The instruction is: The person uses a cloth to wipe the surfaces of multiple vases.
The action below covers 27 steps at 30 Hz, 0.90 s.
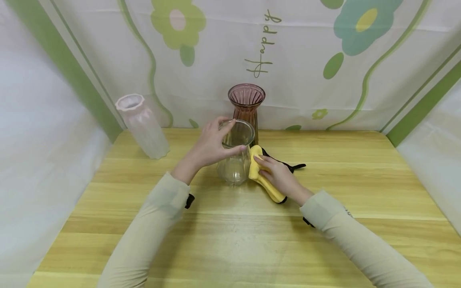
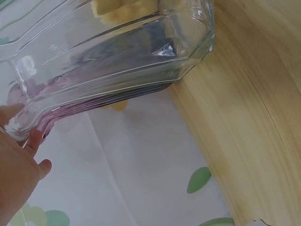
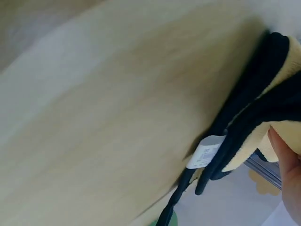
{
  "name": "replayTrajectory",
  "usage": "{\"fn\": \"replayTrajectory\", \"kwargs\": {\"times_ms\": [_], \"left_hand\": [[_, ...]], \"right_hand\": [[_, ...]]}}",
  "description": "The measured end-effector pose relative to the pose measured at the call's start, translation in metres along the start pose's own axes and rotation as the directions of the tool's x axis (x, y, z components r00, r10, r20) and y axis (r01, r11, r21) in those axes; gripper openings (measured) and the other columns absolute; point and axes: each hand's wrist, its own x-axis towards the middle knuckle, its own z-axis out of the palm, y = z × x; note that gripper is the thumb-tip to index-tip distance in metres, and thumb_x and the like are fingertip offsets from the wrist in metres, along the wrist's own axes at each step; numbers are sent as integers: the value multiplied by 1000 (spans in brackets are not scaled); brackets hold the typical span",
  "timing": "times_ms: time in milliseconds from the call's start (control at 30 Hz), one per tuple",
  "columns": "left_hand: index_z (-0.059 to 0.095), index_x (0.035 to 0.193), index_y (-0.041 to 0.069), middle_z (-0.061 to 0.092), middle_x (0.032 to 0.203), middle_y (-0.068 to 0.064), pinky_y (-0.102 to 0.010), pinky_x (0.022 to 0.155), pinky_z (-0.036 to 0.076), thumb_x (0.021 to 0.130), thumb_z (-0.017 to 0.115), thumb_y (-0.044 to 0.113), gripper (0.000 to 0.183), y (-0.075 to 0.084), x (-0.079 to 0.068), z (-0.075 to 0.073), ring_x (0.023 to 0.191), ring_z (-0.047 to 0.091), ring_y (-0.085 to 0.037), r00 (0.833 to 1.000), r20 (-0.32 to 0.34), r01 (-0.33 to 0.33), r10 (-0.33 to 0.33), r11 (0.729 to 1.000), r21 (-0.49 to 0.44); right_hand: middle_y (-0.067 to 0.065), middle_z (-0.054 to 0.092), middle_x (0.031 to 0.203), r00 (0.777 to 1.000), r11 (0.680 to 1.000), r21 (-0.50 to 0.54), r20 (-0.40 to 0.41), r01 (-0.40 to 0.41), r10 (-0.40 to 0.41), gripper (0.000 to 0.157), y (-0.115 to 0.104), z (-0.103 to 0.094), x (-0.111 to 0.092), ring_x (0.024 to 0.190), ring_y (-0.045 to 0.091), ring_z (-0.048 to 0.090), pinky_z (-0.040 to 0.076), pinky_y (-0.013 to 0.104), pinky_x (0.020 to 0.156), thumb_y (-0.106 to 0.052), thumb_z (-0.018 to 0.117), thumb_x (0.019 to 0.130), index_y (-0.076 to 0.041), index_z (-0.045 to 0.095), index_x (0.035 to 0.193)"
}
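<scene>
A clear glass vase (image 1: 234, 168) stands upright at the middle of the table. My left hand (image 1: 212, 144) grips it round the rim, thumb on the near side and fingers on the far side; the left wrist view shows the hand (image 2: 19, 165) at the vase's mouth. In my right hand (image 1: 279, 176) is a folded yellow cloth (image 1: 266, 188) with black edging, its upper end against the vase's right side. A white tag (image 3: 207, 151) and a black cord-like end hang from the cloth in the right wrist view.
Right behind the clear vase stands a purple ribbed glass vase (image 1: 247, 98). A pinkish-white frosted vase (image 1: 145, 128) is at the back left of the wooden table (image 1: 230, 248). A flower-patterned white backdrop (image 1: 288, 88) rises along the table's far edge.
</scene>
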Motion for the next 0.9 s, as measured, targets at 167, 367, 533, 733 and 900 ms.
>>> {"fn": "replayTrajectory", "kwargs": {"times_ms": [167,367,533,733,900], "left_hand": [[28,151,11,24,156,-13,-53,118,18,84,61,57,87,-1,-1,-2,144,20,-34,1000,15,-7,7,1000,17],[26,151,9,23,158,-11,-54,120,13,86,58,56,86,-3,0,-6,145,20,-35,998,58,-44,41,997,63],[24,152,11,20,159,-10,-54,121,8,85,55,55,86,-5,1,-8,145,20,-36,995,79,-62,56,995,76],[23,152,12,19,160,-9,-53,121,8,85,56,57,87,-4,1,-8,147,18,-33,995,79,-62,56,995,78],[25,152,13,19,160,-7,-51,122,10,84,59,59,89,-4,0,-8,147,18,-30,997,61,-49,45,997,66]], "right_hand": [[24,55,134,998,999,28,-52,43,-42,48,-1,0,2,118,41,57,50,48,97,-4,65,87,-5,55,134],[25,53,136,986,996,62,-158,66,-55,49,-12,-7,10,120,41,56,51,46,96,-2,66,86,-3,54,133],[22,55,135,963,988,107,-258,112,-81,49,-24,-15,20,122,38,55,48,45,100,-2,66,86,-1,54,134],[24,55,133,968,986,136,-242,96,-61,50,-27,-15,21,121,39,56,48,46,101,-1,68,84,0,55,132],[25,52,136,986,990,132,-163,51,-29,52,-19,-8,15,122,42,54,47,49,101,-3,67,85,-2,52,135]]}}
